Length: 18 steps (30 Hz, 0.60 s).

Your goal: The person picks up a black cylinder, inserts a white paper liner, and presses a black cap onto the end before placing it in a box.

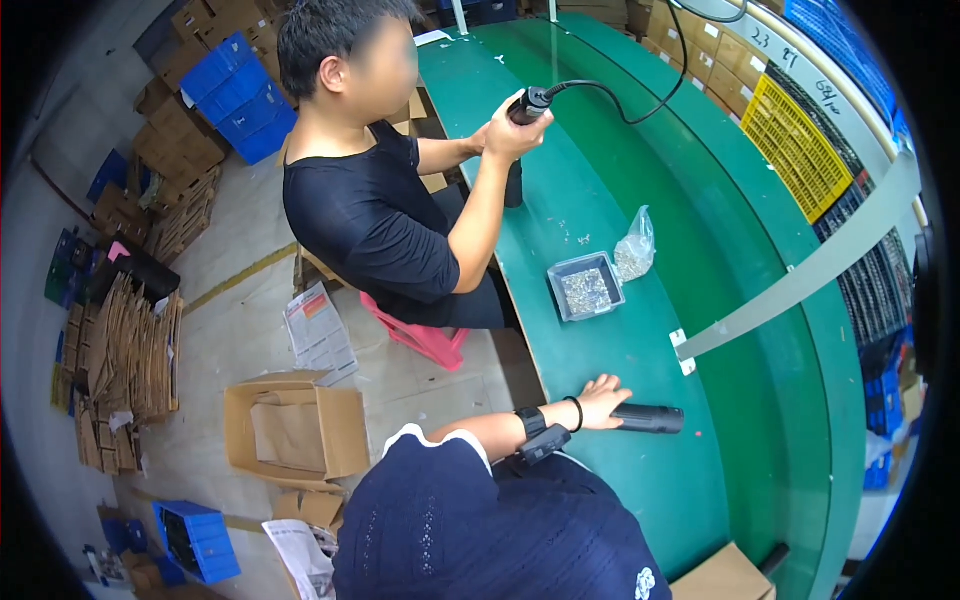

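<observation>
Floor at left: flattened brown cardboard (125, 350) stands stacked, then an open brown cardboard box (295, 430); neither blocks my reach.
Co-worker: a person in a black top (365, 215), on a pink plastic stool (420, 330), grips a black corded hand tool (527, 105) above a dark upright tube (514, 185); that piece looks unfinished to me.
Tray: a small grey plastic tray (558, 292) on the green worktop (660, 490) holds many tiny silvery pieces (588, 292); plenty left, I judge.
My left hand (600, 405): fingers loosely spread; whether they grip, I can't tell. My right is out of view.
Bag: clear plastic (637, 243), more tiny pieces inside, touching the tray.
My cylinder: black, ribbed (650, 418), lying on the worktop against my left hand; outwardly whole, its inside progress hidden.
In the way: a pale metal post (770, 290) could hinder reaching farther right.
</observation>
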Each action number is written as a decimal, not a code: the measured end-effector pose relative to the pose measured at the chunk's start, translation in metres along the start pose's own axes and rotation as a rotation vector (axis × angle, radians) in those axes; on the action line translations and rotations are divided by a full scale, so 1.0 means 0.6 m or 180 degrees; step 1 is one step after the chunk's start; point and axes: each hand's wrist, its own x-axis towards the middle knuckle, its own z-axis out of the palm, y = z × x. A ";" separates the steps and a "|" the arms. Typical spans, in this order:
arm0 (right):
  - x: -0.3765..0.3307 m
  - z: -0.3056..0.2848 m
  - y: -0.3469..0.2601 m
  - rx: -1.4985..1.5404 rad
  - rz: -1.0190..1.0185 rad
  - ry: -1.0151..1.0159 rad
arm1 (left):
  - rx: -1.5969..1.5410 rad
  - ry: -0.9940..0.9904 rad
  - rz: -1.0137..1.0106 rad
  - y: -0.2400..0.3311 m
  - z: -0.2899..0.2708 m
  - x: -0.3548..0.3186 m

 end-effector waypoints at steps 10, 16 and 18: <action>-0.017 -0.005 -0.007 0.1244 0.0212 0.0260 | -0.0015 -0.0179 -0.0038 0.016 -0.014 0.001; -0.024 -0.012 -0.010 0.2028 0.0353 0.0438 | -0.0046 -0.0217 -0.0067 0.017 -0.019 0.004; -0.029 -0.013 -0.006 0.2311 0.0425 0.0500 | -0.0046 -0.0210 -0.0080 0.016 -0.018 0.004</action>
